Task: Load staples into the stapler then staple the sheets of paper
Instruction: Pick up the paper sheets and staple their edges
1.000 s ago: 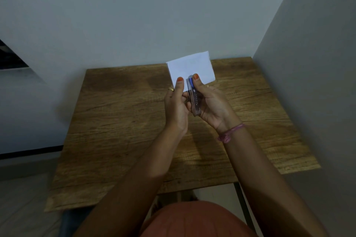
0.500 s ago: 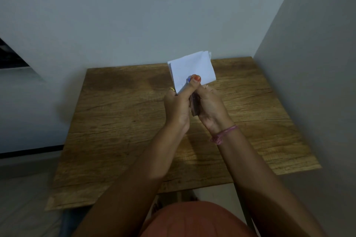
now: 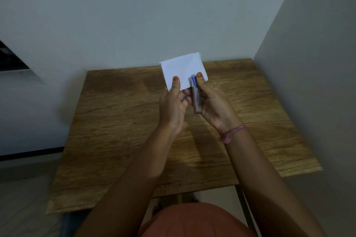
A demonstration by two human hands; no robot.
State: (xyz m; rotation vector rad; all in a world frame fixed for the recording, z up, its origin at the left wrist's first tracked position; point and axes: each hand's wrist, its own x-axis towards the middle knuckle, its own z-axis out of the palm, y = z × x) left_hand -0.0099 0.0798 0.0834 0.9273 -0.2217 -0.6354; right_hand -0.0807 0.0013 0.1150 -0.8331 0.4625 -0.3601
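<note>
Small white sheets of paper [image 3: 183, 69] are held upright above the wooden table [image 3: 119, 121]. My left hand [image 3: 172, 107] pinches their lower left edge, thumb on the front. My right hand [image 3: 213, 106] grips a small stapler [image 3: 195, 98] with a blue tip and a metal body. The stapler's nose sits over the lower right edge of the sheets, with my right thumb pressing on its top. The stapler's underside and the back of the paper are hidden.
The table stands in a corner, with a wall behind it and another wall [image 3: 308, 82] close on the right. A pink band circles my right wrist [image 3: 232, 133]. Floor lies to the left and my lap is at the bottom of the view.
My left thumb, which lay over the stapler's tip half a second ago, has moved left onto the paper. The hands have spread apart and the stapler shows again.
</note>
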